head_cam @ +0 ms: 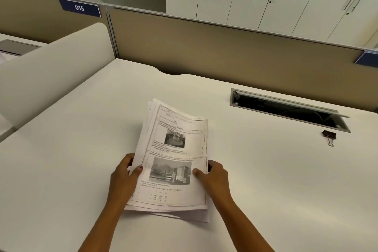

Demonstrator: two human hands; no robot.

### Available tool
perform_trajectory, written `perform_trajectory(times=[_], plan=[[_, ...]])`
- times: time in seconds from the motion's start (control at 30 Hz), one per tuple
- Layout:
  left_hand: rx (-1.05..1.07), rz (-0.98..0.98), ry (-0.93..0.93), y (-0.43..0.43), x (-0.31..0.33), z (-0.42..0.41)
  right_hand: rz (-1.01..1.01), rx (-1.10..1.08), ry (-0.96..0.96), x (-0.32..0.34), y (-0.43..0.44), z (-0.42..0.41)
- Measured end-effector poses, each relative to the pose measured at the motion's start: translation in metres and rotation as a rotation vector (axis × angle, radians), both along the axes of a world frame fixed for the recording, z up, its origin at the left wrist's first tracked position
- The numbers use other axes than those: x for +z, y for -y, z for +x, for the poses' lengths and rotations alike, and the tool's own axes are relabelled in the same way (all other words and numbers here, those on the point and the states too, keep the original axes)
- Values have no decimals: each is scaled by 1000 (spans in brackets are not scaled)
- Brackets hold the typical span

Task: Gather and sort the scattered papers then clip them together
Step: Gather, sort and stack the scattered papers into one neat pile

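A stack of printed papers (pixel 176 149) with text and two grey photos is held over the middle of the white desk (pixel 71 149). Its sheets are unevenly aligned, with edges sticking out at the top and bottom. My left hand (pixel 124 176) grips the stack's left edge, thumb on top. My right hand (pixel 214 178) grips the right edge, thumb on the lower photo. A black binder clip (pixel 329 136) lies alone on the desk at the far right, well away from both hands.
An open cable tray slot (pixel 286 108) is cut into the desk at the back right, just behind the clip. A beige partition (pixel 225 51) runs along the desk's far edge, with a curved white divider (pixel 51 75) at left. Cabinets stand behind.
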State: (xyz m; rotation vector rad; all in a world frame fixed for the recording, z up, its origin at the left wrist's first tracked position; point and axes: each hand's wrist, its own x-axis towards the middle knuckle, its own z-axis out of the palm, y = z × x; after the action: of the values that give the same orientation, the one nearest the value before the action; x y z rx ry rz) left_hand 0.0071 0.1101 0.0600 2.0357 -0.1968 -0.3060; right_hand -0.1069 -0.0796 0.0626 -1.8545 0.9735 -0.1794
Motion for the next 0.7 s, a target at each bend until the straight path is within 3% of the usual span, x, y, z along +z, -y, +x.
perform_trajectory(times=[0.17, 0.27, 0.43, 0.57, 0.7], plan=[[46, 239, 76, 22, -10, -9, -354, 35, -442, 3, -19, 5], [53, 381, 120, 34, -10, -17, -332, 17, -475, 11, -25, 8], [63, 265, 33, 45, -4, -24, -130, -37, -269, 14, -14, 9], [50, 153, 12, 42, 2, -21, -107, -65, -111, 6, -11, 2], [60, -11, 113, 40, 12, -21, -148, -136, 153, 9, -12, -6]])
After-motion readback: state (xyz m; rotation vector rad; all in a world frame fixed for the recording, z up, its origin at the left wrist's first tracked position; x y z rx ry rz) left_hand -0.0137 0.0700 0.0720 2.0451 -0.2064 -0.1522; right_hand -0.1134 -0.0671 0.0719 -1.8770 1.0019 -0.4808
